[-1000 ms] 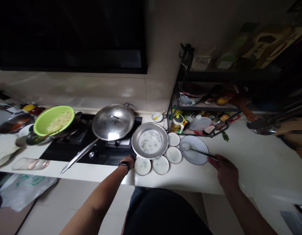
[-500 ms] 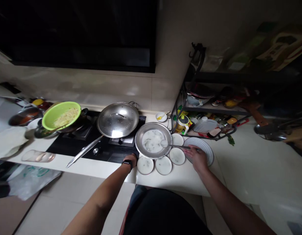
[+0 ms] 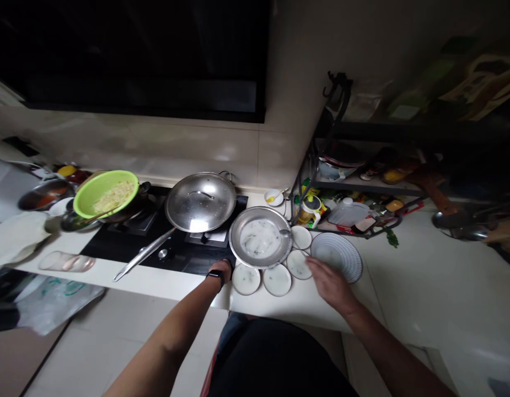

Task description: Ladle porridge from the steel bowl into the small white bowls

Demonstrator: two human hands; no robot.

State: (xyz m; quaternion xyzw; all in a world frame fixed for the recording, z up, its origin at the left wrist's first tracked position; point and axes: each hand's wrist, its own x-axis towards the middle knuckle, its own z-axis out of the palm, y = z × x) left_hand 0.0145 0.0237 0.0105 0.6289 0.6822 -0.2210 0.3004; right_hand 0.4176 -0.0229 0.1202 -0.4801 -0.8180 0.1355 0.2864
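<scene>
A long-handled silver metal ladle rests its rounded end at the right-hand rim of a wide, round stainless-steel basin, which contains a white liquid flecked with dark bits. The ladle's handle slants rightward over small dishes towards the person's right hand. The visible fingers of that hand lie close together beside the handle's end; whether they clamp it cannot be told. The left hand, below a black wristwatch, is at the front of the counter beside the stove's right edge; its fingers are hidden, so their state cannot be told.

Four small, round, shallow white dishes with white liquid in them sit around the basin's front and right side. To their right lies a round, pale plate with fine grey stripes. Behind the basin stands a small white bowl with something yellow inside. To the left, a domed metal lid covers a long-handled pan on a black stove. Farther left, a bright-green bowl holds pale shreds.
</scene>
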